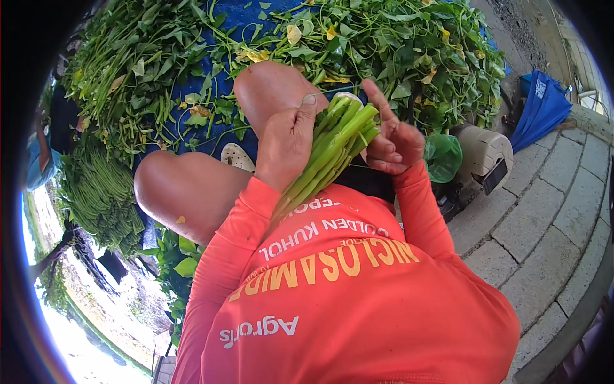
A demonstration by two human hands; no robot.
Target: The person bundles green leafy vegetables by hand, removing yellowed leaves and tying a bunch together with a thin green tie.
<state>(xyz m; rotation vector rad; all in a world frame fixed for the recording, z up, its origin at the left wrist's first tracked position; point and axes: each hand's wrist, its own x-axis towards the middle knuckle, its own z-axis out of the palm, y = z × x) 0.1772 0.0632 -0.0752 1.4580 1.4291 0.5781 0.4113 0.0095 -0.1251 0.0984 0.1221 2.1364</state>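
A bundle of thick green leafy-vegetable stems lies slanting before my torso, its cut ends toward the upper right. My left hand grips the bundle from its left side, the thumb raised near a thin green string. This string runs across above the stems toward my right hand, which is at the cut ends with its index finger extended and the other fingers curled. The string seems to be held by the curled fingers of my right hand, though its end there is hidden. The bundle's lower end is hidden against my red shirt.
Heaps of loose leafy vines and stems cover a blue sheet. Sorted greens lie at the left. A plastic container, green plastic bag and folded blue umbrella stand right. Part of another person shows far left.
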